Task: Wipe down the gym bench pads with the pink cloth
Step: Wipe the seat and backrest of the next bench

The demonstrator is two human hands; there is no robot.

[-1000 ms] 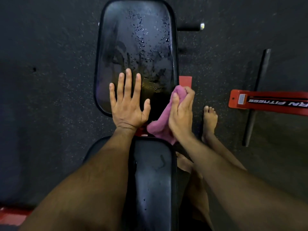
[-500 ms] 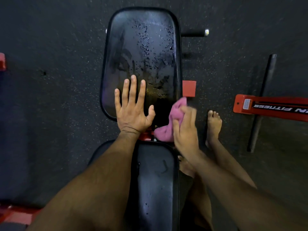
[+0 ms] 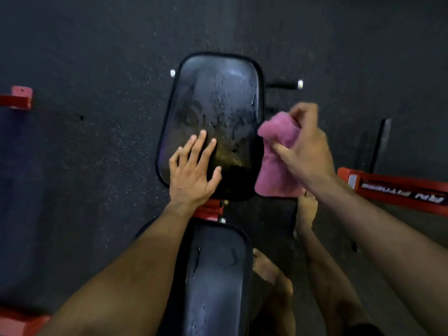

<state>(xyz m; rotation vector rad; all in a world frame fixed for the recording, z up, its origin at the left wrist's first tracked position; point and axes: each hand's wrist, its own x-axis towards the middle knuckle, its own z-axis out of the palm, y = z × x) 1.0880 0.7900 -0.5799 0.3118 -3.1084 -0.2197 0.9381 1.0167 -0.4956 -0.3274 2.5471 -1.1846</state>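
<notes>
Straight, spread fingers (image 3: pixel 202 147) of the left hand (image 3: pixel 191 177) are laid flat on the near left part of the far pad (image 3: pixel 218 98), whose surface is beaded with droplets. The cloth (image 3: pixel 276 161) (pink, bunched) is gripped by the curled fingers of the right hand (image 3: pixel 306 149) just beside the pad's right edge. The near pad (image 3: pixel 218 282) is seen below, between the forearms.
</notes>
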